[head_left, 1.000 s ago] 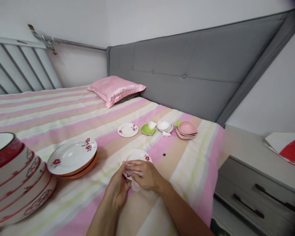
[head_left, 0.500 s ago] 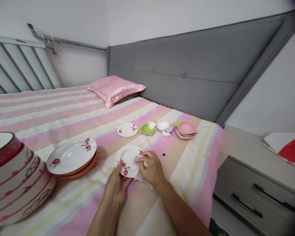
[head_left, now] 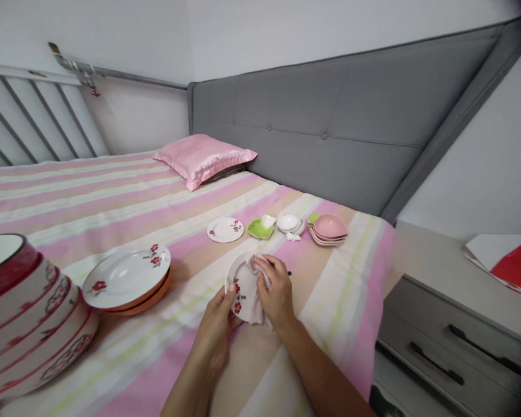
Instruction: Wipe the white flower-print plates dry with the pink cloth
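A small white plate (head_left: 239, 277) with red flowers is tilted above the striped bedspread, its left edge gripped by my left hand (head_left: 219, 315). The thumb lies on its face and the other fingers are behind it. My right hand (head_left: 278, 292) is closed on a pale pink cloth (head_left: 255, 301), pressed against the plate's right side. Part of the cloth hangs below the plate's rim. Beyond my hands, a matching small plate (head_left: 224, 230) lies flat on the bed.
Stacked bowls (head_left: 35, 324) and larger flowered plates (head_left: 128, 278) stand at left. Farther off are a green leaf-shaped dish (head_left: 260, 229), small white dishes (head_left: 289, 222) and stacked pink dishes (head_left: 330, 227). A pink pillow (head_left: 206, 156) lies near the grey headboard (head_left: 304, 116); a nightstand (head_left: 451, 324) is at right.
The small plate and my left hand have shifted right. My right hand has moved the cloth up onto the plate's upper right side, covering more of its face.
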Available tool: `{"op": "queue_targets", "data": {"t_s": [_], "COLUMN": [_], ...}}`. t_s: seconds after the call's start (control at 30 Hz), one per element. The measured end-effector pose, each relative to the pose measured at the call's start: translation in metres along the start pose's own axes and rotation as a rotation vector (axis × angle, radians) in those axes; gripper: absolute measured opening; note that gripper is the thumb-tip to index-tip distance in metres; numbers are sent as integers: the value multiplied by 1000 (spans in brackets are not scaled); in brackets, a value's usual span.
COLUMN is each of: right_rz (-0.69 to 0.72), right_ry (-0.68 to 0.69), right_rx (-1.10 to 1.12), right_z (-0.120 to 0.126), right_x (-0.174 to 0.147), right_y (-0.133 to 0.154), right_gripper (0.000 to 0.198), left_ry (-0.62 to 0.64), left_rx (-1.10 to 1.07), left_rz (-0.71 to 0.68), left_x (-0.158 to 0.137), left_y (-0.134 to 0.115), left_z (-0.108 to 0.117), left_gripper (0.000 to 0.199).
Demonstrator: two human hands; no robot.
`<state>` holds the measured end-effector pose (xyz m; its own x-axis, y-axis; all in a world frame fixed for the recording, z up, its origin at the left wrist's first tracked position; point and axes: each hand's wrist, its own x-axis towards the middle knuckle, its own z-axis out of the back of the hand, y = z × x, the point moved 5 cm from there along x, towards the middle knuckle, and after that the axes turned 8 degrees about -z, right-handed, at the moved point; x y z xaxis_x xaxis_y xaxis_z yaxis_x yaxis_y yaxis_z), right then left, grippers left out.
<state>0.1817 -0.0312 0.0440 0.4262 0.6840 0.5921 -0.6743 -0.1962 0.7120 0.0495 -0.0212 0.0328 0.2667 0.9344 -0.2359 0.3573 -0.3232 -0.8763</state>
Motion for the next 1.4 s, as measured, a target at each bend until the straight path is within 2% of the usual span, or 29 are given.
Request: {"op": "queue_targets", "data": {"t_s": [0.17,0.3,0.53,0.77,1.0,1.27,1.4], "right_rz": [113,200,241,189,151,40,-98], "right_ry": [151,279,374,312,130,-17,-60], "right_rx": [63,119,192,188,86,-85,-79], "right_z": [-2,-4,-7,-8,-7,2,4], "right_x": [-1,-4,-7,-9,-7,-3,0], "right_y": [17,30,41,34,20,5,-10], "right_gripper": [45,48,56,49,45,50,48], "left_ry": [66,40,9,-43,-108,-98,-124], "left_rx": [29,14,-143,-212,-216,-181,-131], "left_rz": [-43,-63,-152,-220,-253,-224,-188], "left_x": [0,1,1,4,6,4,3], "left_y": [1,2,-8,-15,-23,-25,-24], "left_z": [-1,2,2,8,14,18,19], "left_gripper": [45,40,34,24,21,30,24]}}
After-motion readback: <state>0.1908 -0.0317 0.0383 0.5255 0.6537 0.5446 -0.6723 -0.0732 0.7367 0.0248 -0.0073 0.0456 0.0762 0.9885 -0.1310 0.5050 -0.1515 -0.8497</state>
